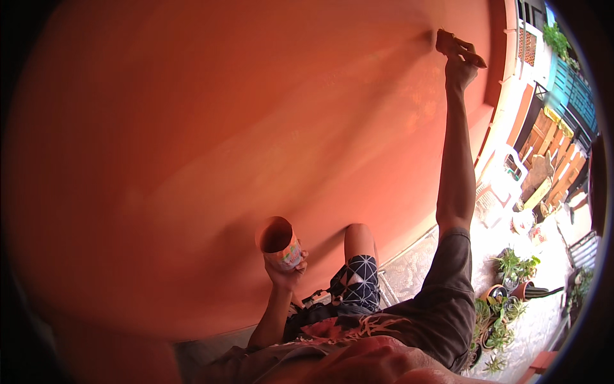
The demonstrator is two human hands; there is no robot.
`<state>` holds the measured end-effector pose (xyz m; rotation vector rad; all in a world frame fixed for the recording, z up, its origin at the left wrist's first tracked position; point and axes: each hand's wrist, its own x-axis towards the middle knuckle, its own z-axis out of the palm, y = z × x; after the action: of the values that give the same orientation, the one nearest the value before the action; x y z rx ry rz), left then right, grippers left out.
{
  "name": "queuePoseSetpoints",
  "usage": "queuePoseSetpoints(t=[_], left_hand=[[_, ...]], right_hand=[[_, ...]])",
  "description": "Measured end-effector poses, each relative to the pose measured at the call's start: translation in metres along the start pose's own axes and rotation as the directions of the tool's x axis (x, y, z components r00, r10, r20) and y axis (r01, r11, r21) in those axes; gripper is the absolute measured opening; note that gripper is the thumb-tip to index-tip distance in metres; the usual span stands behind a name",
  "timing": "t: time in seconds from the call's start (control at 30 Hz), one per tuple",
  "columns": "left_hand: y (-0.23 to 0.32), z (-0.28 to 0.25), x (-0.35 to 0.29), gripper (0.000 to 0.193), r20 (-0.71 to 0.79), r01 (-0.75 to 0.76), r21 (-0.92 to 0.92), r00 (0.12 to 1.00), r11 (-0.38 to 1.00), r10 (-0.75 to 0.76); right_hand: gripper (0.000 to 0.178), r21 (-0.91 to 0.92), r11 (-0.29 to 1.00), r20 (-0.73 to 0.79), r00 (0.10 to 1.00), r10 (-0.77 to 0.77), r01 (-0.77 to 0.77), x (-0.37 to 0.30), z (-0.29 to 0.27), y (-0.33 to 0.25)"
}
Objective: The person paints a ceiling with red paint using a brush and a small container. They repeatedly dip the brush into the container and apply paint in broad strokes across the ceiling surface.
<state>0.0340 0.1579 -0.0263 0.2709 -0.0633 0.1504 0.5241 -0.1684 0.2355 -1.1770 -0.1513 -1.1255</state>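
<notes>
Head view, and at seven o'clock the left hand (289,274) grips a cylindrical can with a multicoloured label (289,255), mouth up, presumably against spills; out between one and two o'clock, the right hand (462,66) clasps a thick brownish brush (445,42), arm stretched, likely for reach, bristles at the smooth orange wall (211,147), contact unclear!

- Before you, an orange wall (211,115) fills most of the view, crossed by soft shadows.
- On your right, sunlight bleaches the floor (540,256).
- Also to your right: potted plants (497,320), a white chair (503,185), wooden boards (563,168).
</notes>
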Motion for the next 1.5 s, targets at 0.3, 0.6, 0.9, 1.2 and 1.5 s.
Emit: queuePoseSetpoints(t=[0.3,0.6,0.9,1.2,1.5], left_hand=[[0.019,-0.019,-0.023,0.071,-0.011,-0.081,0.009,0.997,0.997,0.081],[0.027,-0.022,-0.038,0.072,-0.045,-0.172,0.008,0.984,0.985,0.173],[0.030,-0.032,-0.052,0.066,-0.049,-0.177,-0.019,0.983,0.984,0.176],[0.035,-0.061,-0.064,0.072,-0.052,-0.226,-0.041,0.973,0.973,0.224],[0.030,-0.077,-0.055,0.074,-0.048,-0.282,-0.092,0.959,0.955,0.278]], right_hand=[[0.039,0.056,0.843,0.295,0.798,-0.525,0.534,-0.215,0.063,-0.179],[0.012,0.616,0.759,0.617,0.729,-0.296,-0.212,-0.262,0.067,-0.240],[0.015,0.297,0.952,0.101,0.989,-0.107,0.072,-0.138,0.030,-0.127],[0.025,0.149,0.868,0.368,0.789,-0.493,0.473,-0.308,0.082,-0.263],[0.033,0.690,0.723,0.599,0.527,-0.602,0.042,-0.418,0.115,-0.347]])
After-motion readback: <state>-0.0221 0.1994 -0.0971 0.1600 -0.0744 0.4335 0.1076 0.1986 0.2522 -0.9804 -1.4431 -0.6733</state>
